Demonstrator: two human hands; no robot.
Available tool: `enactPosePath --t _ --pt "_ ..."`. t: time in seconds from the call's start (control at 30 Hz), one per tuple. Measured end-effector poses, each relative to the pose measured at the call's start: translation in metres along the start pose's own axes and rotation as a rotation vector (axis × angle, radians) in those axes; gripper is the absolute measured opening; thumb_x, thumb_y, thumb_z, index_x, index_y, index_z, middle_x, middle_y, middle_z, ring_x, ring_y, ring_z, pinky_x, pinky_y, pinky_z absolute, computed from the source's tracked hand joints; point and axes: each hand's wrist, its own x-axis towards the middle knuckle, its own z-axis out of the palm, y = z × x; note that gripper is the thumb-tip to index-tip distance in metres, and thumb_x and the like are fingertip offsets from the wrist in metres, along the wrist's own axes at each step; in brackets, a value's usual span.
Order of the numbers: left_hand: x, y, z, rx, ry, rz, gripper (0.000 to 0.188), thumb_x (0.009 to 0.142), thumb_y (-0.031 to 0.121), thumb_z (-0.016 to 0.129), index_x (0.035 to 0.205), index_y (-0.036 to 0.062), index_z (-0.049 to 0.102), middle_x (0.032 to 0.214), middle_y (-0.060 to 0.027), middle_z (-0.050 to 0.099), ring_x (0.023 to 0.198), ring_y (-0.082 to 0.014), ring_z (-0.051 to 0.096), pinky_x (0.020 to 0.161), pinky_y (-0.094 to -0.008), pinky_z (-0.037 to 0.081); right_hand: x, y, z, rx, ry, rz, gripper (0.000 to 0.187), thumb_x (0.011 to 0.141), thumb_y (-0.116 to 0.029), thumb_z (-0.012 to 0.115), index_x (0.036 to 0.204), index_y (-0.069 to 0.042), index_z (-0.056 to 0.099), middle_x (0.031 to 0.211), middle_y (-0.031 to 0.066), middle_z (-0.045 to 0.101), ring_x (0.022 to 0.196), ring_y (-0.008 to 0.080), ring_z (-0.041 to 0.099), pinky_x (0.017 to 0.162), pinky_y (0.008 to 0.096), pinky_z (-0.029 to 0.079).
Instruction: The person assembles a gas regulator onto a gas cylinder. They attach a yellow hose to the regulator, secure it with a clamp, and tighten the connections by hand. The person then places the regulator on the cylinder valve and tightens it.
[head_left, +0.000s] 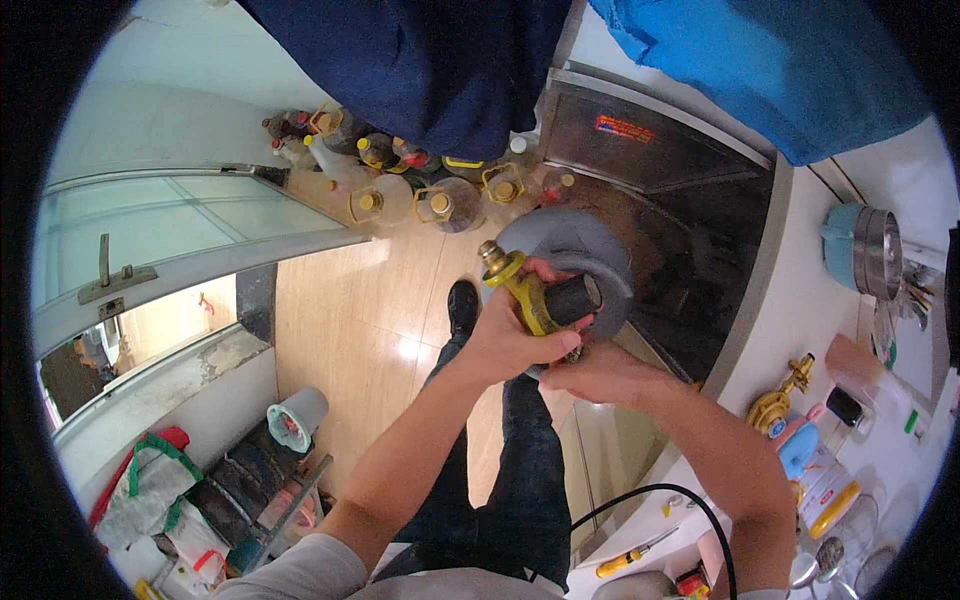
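A yellow gas regulator (535,310) with a black knob and a brass inlet fitting is gripped in my left hand (500,345), tilted with the brass end toward the upper left. Pressed close against its lower right end, my right hand (598,372) has its fingers closed; what they pinch is mostly hidden, though a small dark metal part shows beside them. Directly beneath both hands stands a grey gas cylinder (545,235) with a ring collar, partly covered by my hands and the regulator.
A brass regulator (772,410), a yellow-handled screwdriver (625,560) and a black hose (655,488) are on the right-hand counter (735,350). Several large plastic bottles (445,205) line the far wall. A glazed door (190,245) and a small bin (297,418) are on the left.
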Motion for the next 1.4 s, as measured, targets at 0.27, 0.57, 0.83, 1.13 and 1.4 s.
enactPosePath --t 0.27,0.57,0.83,1.13,1.4 --pt "-0.001 -0.015 0.026 0.173 0.593 0.249 0.047 0.088 0.003 0.082 0.116 0.0066 0.044 0.102 -0.0083 0.064 0.089 -0.018 0.07 0.082 -0.0323 0.059 -0.003 -0.04 0.016 -0.817 0.664 -0.02 0.031 0.085 -0.037 0.075 0.099 -0.009 0.073 0.072 0.017 0.072 0.075 0.0413 0.075 0.069 0.0495 0.061" --pt "0.038 -0.027 0.032 -0.076 0.973 0.022 0.027 0.092 0.016 0.081 0.102 0.0073 0.057 0.089 -0.0059 0.066 0.074 -0.0168 0.064 0.062 -0.0306 0.05 0.03 0.0 0.016 -1.04 0.973 -0.116 0.019 0.085 -0.035 0.073 0.089 -0.016 0.069 0.069 0.0144 0.073 0.062 0.0351 0.074 0.057 0.0502 0.06" --pt "0.008 0.01 -0.005 -0.03 0.015 0.25 0.061 0.086 0.005 0.082 0.125 0.014 0.037 0.137 -0.0228 0.056 0.131 -0.0386 0.06 0.112 -0.0509 0.051 -0.004 -0.052 -0.036 -0.134 -0.139 -0.048 0.036 0.09 -0.04 0.078 0.094 -0.008 0.062 0.068 0.0023 0.062 0.06 0.0156 0.062 0.061 0.031 0.053" --pt "0.019 0.004 -0.003 0.051 0.01 0.246 0.065 0.083 0.015 0.088 0.123 0.0121 0.037 0.13 -0.0201 0.06 0.112 -0.0302 0.069 0.098 -0.0423 0.058 0.001 -0.059 -0.023 -0.238 0.054 0.09 0.033 0.085 -0.032 0.077 0.097 -0.002 0.069 0.082 0.0114 0.071 0.075 0.0226 0.07 0.069 0.0352 0.055" --pt "0.019 0.002 0.054 -0.057 0.744 0.284 0.047 0.09 0.005 0.082 0.117 0.0065 0.043 0.1 -0.0058 0.062 0.086 -0.0147 0.065 0.078 -0.0334 0.055 0.016 -0.041 -0.008 -1.003 0.806 -0.174 0.033 0.077 -0.042 0.081 0.092 -0.013 0.077 0.071 0.0144 0.072 0.068 0.0361 0.074 0.066 0.0461 0.061"
